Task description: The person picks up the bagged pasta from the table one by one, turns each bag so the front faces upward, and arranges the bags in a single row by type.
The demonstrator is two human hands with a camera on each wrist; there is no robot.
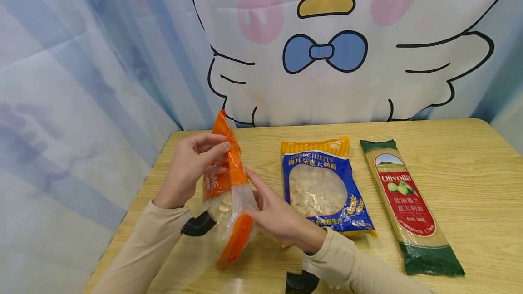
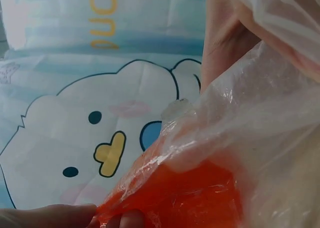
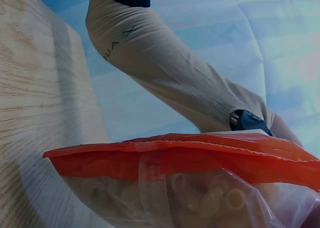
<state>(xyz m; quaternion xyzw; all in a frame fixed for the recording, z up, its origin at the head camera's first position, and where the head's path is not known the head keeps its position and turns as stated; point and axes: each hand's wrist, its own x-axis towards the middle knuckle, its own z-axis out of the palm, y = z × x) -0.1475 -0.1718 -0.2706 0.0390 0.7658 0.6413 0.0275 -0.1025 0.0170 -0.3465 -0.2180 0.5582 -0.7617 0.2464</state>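
A clear and orange bag of pasta (image 1: pixel 220 210) is held up, tilted, over the left part of the table. My left hand (image 1: pixel 185 164) pinches its orange upper part between thumb and fingers; the left wrist view shows those fingertips (image 2: pixel 57 216) at the orange film (image 2: pixel 195 193). Gripping the bag's right side is my right hand (image 1: pixel 279 217), thumb towards me, the other fingers partly hidden by the bag. In the right wrist view, short ring-shaped pasta (image 3: pixel 235 199) shows through the clear film beside an orange edge (image 3: pixel 105 160).
A blue and yellow bag of orecchiette (image 1: pixel 318 187) lies just right of my right hand. Farther right is a long pack of spaghetti (image 1: pixel 408 203) with a red label and green ends. Behind the wooden table (image 1: pixel 482 180) hangs a cartoon-printed curtain (image 1: pixel 318 94).
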